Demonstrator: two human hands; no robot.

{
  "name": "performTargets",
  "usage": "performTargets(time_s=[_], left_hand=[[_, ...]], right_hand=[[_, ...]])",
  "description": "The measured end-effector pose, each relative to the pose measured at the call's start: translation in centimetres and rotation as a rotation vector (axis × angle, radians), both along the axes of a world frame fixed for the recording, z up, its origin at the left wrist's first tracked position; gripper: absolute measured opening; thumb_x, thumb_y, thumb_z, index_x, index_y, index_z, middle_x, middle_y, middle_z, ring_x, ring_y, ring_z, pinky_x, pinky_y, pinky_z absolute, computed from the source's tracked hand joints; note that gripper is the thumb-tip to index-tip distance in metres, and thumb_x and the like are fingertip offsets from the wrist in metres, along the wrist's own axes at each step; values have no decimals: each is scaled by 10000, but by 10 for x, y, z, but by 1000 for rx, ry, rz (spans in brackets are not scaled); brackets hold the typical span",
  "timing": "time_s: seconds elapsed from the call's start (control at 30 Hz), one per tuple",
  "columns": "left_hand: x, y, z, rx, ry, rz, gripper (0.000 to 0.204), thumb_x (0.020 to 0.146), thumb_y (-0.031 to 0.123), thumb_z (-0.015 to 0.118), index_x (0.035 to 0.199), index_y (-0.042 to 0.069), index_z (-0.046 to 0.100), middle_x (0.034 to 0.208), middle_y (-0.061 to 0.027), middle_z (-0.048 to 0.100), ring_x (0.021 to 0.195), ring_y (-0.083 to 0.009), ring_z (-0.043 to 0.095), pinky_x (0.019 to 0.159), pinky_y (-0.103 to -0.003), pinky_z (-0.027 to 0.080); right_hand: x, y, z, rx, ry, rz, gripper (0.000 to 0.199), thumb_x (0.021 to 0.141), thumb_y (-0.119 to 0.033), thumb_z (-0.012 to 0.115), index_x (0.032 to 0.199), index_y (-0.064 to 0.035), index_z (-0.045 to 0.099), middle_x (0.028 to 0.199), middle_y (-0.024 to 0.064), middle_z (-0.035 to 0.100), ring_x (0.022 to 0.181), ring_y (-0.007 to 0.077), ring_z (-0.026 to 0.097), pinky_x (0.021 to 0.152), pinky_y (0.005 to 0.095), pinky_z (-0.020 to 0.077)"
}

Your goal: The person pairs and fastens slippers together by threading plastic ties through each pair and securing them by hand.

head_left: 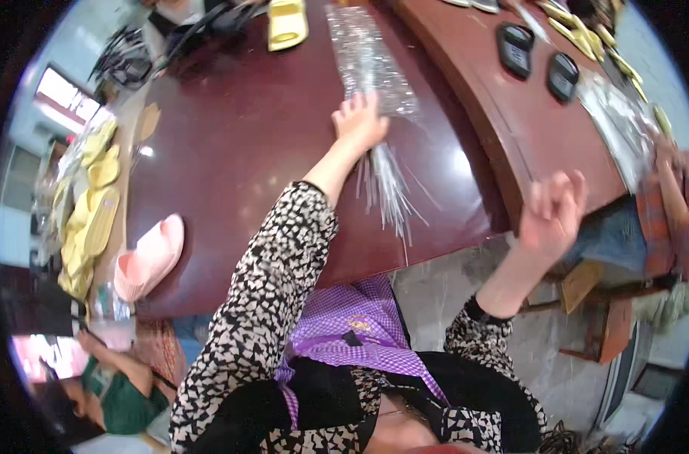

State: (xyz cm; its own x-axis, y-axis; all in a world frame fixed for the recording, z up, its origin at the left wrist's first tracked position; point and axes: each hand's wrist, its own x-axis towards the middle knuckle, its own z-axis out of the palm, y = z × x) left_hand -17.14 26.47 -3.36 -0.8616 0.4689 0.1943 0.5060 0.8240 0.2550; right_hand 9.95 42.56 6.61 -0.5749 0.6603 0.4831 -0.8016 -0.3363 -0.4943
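My left hand (362, 121) reaches forward over the dark red table, its fingers spread on the lower end of a stack of clear plastic bags (371, 64). A bundle of thin white strips (390, 193) fans out toward me from beneath that hand and wrist. My right hand (552, 216) is raised off the table's right side, slightly blurred. Its fingers are partly bent and apart, with nothing visible in them. A pink slipper (151, 257) lies near the table's left edge, and a yellow slipper (287, 26) at its far side.
Yellow slippers (94, 216) pile up along the left. On the adjoining right table (480, 83) are black slippers (515, 50), clear plastic bags (613, 121) and more yellow slippers (575, 30). Other people are around: one in green (121, 393) at lower left, one in plaid (662, 227) at right.
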Motion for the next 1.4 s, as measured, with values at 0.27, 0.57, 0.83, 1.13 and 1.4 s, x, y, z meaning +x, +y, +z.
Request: performTargets(time_s=[0.27, 0.57, 0.83, 1.13, 1.4], left_hand=[[35, -21, 72, 296, -75, -277, 757, 678, 235, 656, 1354, 121, 335, 1414, -233, 295, 1282, -413, 314, 982, -568, 307], [111, -314, 71, 626, 524, 393, 311, 723, 65, 584, 1021, -24, 588, 1049, -229, 581, 1033, -380, 541, 897, -414, 435], [153, -588, 18, 1278, 322, 1179, 479, 829, 214, 617, 1208, -39, 468, 1111, -152, 558, 1015, -306, 539, 887, -417, 423], [119, -618, 4, 1655, -200, 1001, 439, 859, 235, 552, 1182, -46, 457, 1083, -174, 567, 989, -335, 573, 789, -513, 479], [130, -537, -8, 1990, -317, 709, 310, 895, 123, 419, 1139, -67, 446, 1039, -191, 572, 881, -336, 609, 690, -492, 536]], right_hand=[[58, 24, -19, 92, -66, -86, 311, 891, -18, 509, 1202, -14, 508, 790, 23, 434, 589, 96, 365, 531, 244, 316], [31, -52, -41, 36, -299, 389, 281, 917, -50, 495, 1193, -9, 460, 816, 13, 422, 568, 68, 337, 496, 202, 305], [-33, -149, -47, -105, -517, 701, 167, 937, -49, 453, 1094, 3, 471, 812, 37, 455, 465, 32, 299, 346, 162, 230], [-106, -296, -27, 137, -702, 1034, 268, 905, -144, 549, 1131, -1, 530, 701, -30, 420, 455, 17, 284, 369, 168, 211], [-162, -327, -70, 198, -1110, 988, 178, 907, -178, 555, 960, -11, 523, 686, -13, 451, 433, 35, 291, 362, 190, 220]])
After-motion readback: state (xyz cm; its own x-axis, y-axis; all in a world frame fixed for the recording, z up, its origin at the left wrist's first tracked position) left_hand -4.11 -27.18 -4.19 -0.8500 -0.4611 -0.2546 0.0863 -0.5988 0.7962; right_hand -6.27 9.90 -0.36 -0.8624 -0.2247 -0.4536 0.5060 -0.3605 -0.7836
